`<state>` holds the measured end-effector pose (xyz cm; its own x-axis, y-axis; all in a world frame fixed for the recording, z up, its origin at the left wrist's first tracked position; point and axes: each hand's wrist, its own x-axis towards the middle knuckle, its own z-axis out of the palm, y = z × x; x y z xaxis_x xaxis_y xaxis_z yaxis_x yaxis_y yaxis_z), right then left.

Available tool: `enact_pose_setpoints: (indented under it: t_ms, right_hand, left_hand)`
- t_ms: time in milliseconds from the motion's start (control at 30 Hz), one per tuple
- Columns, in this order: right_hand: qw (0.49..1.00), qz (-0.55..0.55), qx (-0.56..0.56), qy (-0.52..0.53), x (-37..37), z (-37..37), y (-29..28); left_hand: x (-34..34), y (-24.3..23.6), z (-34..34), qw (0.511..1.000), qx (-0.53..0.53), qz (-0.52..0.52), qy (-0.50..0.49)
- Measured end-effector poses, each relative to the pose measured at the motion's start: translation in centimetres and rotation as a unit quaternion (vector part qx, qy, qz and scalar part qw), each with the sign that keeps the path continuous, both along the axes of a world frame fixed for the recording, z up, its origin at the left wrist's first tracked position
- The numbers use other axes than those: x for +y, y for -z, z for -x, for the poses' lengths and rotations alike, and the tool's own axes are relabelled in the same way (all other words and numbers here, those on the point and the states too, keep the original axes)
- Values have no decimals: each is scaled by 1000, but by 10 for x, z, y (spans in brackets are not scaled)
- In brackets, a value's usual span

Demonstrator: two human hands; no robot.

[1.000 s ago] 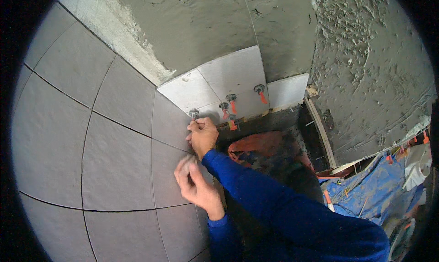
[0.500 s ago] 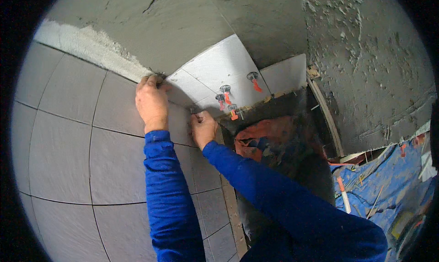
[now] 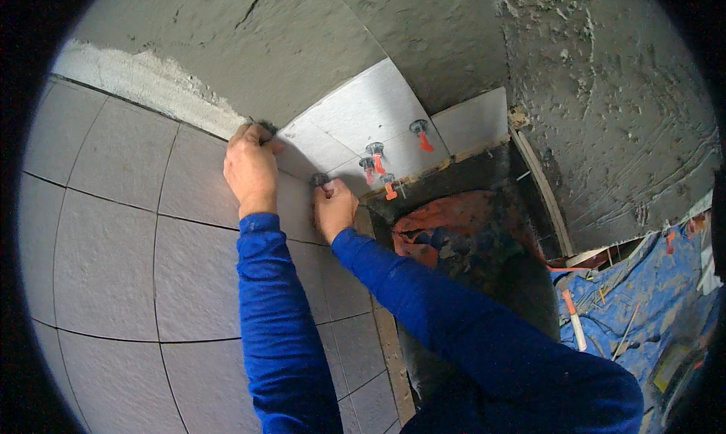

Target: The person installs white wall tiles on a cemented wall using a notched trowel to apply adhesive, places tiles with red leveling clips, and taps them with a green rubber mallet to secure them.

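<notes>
My left hand [image 3: 252,169] is at the upper corner where the grey wall tiles [image 3: 195,177] meet the white tiles [image 3: 367,97], its fingers curled over a dark piece hidden mostly beneath them. Lower down the same seam, my right hand [image 3: 335,211] pinches a dark round tile-levelling clip [image 3: 319,179]. Several more clips with red tabs [image 3: 423,139] sit in the white tiles' joints, to the right of my hands.
Rough grey mortar [image 3: 590,116] covers the wall above and right. A dark recess [image 3: 491,298] with dirty orange cloth [image 3: 420,230] lies below the white tiles, edged by wooden strips [image 3: 548,199]. Tools, including an orange-and-white one [image 3: 575,320], lie on a blue tarp [image 3: 635,290].
My left hand rose from beside my right wrist to the upper tile corner, then held there. My right hand stayed at the lower clip. The view shifted slightly.
</notes>
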<state>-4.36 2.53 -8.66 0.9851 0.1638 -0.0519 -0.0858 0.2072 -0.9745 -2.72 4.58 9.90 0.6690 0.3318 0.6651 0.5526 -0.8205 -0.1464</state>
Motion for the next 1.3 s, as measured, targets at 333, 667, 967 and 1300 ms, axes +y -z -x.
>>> enact_pose_setpoints:
  t_ms: [333, 667, 967, 1300]
  right_hand:
    - [803, -353, 378, -296, 4, -13, 31]
    - [800, -318, 356, -363, 28, -18, 76]
    - [689, -498, 318, -420, 87, -21, 143]
    - [832, -271, 346, -338, -18, -18, 34]
  left_hand:
    - [-23, 19, 13, 993, -114, 32, -29]
    - [-31, 85, 11, 943, 151, 221, -198]
    - [-42, 102, -3, 955, 101, 185, -208]
    - [-25, 77, 0, 942, 128, 229, -210]
